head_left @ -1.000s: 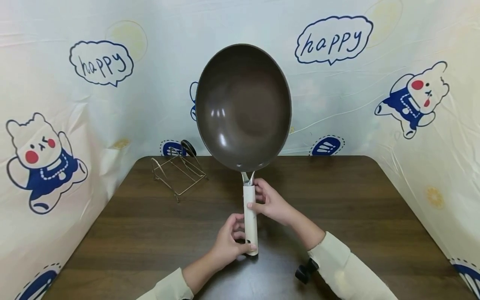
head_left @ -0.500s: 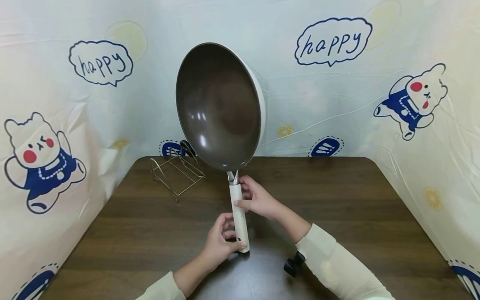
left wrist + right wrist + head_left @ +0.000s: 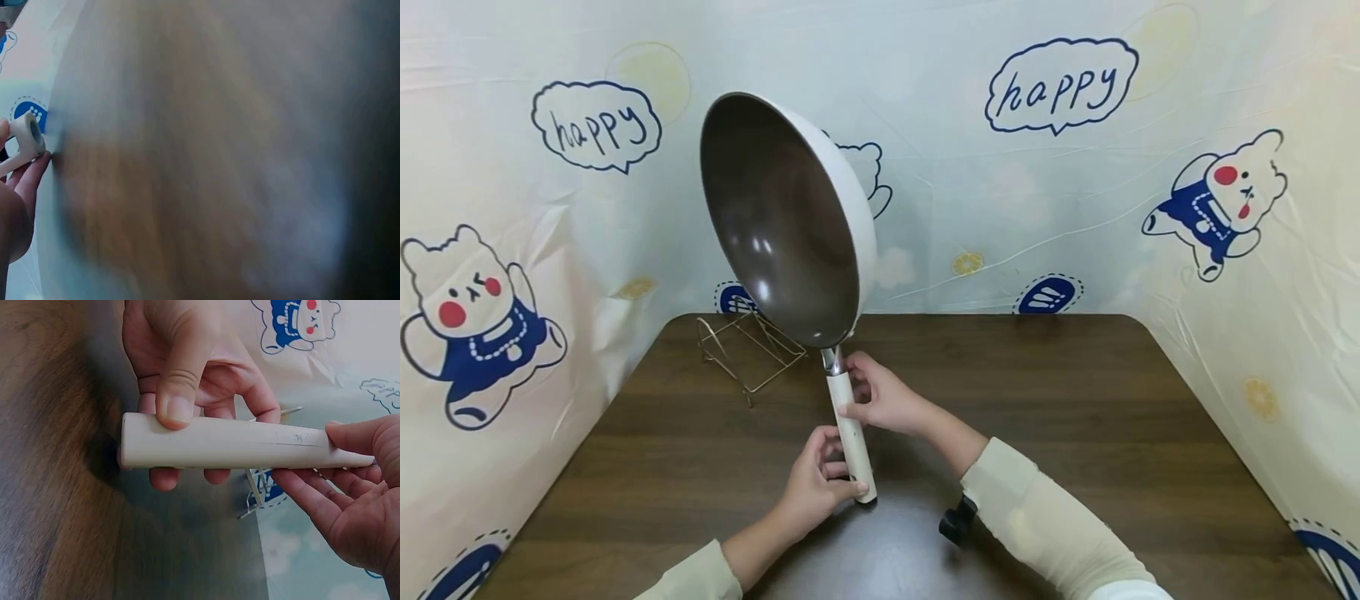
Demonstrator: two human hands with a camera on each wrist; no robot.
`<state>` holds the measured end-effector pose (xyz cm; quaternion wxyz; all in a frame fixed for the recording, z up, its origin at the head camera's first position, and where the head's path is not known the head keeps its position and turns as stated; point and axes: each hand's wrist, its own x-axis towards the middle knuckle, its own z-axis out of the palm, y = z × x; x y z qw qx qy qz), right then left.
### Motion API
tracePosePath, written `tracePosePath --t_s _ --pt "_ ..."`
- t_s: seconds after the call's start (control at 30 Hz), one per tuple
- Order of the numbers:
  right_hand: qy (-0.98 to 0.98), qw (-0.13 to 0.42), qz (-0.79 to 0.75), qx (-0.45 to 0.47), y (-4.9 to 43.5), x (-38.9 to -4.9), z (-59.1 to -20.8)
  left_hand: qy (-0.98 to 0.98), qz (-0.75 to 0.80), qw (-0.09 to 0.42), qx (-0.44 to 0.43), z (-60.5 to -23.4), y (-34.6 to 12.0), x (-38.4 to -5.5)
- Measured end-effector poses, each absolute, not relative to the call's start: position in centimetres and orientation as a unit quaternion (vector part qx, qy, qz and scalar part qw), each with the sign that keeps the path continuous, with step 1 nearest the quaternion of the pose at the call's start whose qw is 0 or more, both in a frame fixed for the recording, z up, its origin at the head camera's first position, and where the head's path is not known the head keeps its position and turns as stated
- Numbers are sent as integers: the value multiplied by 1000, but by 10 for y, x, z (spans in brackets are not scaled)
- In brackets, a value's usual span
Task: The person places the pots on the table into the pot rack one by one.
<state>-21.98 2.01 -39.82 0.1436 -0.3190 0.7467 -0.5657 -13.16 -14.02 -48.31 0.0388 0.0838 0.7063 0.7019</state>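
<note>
Both hands hold a wok (image 3: 782,225) upright by its handle, bowl at the top, tilted to the left. Its inside is dark brown and glossy, its outside white. The left hand (image 3: 816,483) grips the low end of the cream handle (image 3: 853,437), thumb across the front. Higher up, just under the metal neck, the right hand (image 3: 883,396) pinches the handle between thumb and fingers. In the right wrist view the left hand's thumb (image 3: 178,400) presses on the handle's end while its fingers curl behind. The left wrist view is mostly blurred, with the handle's end (image 3: 28,140) at its left edge.
A wire rack (image 3: 752,358) stands at the back left of the brown wooden table (image 3: 1037,400), partly behind the wok. A printed cloth (image 3: 970,200) surrounds the table. Under the right sleeve hangs a small black clamp-like piece (image 3: 957,521).
The wok has moved left and turned, so its bowl leans left and shows its white outer side. Both hands have shifted left with it, keeping their hold on the handle.
</note>
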Motion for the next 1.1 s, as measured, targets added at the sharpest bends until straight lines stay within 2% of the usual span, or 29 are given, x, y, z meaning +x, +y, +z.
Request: tracePosePath --t_s 0.37,0.73,1.1 --pt "782 143 -504 -337 -8 -222 -385 656 743 30 130 -486 -152 -130" --pt "813 142 -460 -328 -23 -220 -385 636 762 38 117 -491 -155 -125" --pt "808 176 -474 -302 -34 -226 -386 622 775 49 106 -492 -161 -129"
